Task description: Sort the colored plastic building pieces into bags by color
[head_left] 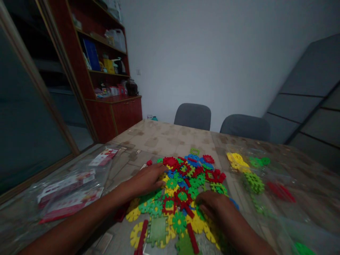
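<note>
A heap of plastic gear-shaped building pieces (183, 184) in red, green, yellow and blue lies on the table. My left hand (150, 179) rests at the left side of the heap, its fingers reaching over it and the thumb apart. On the right side, my right hand (216, 205) bends its fingers down toward the pieces, with no piece visible in it. Near the front of the heap are a green square piece (157, 229), a green toothed disc (179, 222) and a red bar (192, 238). Pieces beneath both hands are hidden.
Clear plastic bags with printed labels (69, 182) lie at the left. At the right, transparent bags hold yellow pieces (237, 161), green pieces (253, 182) and red pieces (281, 191). Two grey chairs (193, 116) stand beyond the patterned table (164, 136). A red cabinet (127, 115) stands at the back left.
</note>
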A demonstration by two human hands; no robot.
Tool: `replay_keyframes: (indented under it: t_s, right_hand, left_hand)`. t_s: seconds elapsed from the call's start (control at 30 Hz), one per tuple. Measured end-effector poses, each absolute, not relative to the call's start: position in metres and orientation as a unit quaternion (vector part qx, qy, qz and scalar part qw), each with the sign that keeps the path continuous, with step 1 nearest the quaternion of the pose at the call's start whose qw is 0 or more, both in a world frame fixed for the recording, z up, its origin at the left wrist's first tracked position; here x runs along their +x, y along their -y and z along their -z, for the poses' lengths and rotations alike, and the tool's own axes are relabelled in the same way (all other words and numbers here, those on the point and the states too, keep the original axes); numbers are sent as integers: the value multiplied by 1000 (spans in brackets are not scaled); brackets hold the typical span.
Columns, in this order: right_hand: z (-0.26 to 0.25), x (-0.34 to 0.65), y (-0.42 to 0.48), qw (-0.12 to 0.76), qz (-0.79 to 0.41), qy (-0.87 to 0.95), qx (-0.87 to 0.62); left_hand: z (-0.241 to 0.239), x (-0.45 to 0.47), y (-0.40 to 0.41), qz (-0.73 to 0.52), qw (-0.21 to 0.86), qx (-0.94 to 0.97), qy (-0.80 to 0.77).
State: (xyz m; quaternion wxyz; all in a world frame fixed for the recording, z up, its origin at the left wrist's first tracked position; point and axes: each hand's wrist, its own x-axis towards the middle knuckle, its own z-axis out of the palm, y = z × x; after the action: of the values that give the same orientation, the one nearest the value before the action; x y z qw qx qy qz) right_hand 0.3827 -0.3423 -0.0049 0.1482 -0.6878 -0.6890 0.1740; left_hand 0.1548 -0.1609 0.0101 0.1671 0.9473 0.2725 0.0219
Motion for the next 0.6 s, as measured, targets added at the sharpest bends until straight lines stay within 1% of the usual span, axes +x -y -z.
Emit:
replay_keyframes:
  t_s: [0.23,0.4,0.47,0.6]
  right_hand:
    - [4,379,347,171,-233,704,-648]
    - [17,390,340,119,-220,698,-670]
    - [16,393,338,119,-214,691,-680]
    - [1,392,342,147,-185,652,-721]
  left_hand:
    - [-3,157,160,-21,170,934,-314]
    - [1,157,158,-36,203,934,-290]
    - [1,158,157,-31,214,934,-283]
    - [1,155,156,-17,228,933,-276]
